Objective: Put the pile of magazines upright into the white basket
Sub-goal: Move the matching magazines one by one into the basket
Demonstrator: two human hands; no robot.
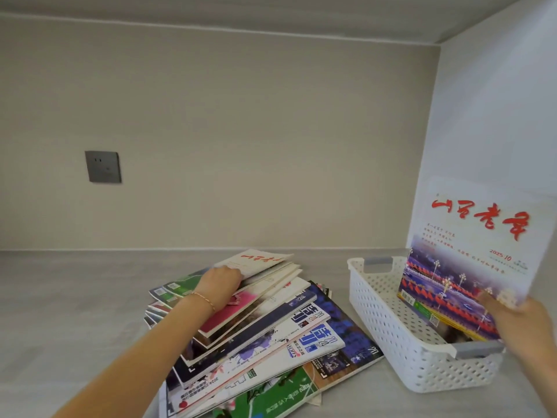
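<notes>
A messy pile of magazines (pixel 271 330) lies on the grey surface at centre. My left hand (pixel 221 285) grips a few white-covered magazines (pixel 265 265) at the top far end of the pile, lifting their edge. To the right stands the white perforated basket (pixel 388 321) with grey handles. My right hand (pixel 518 324) holds a white magazine with red characters (pixel 470 260) upright, its lower edge inside the basket against the right side. At least one more magazine stands behind it in the basket.
A white side wall (pixel 497 131) rises directly to the right of the basket. The beige back wall carries a grey power socket (pixel 103 166) at the left. Bare grey surface stretches to the left of the pile.
</notes>
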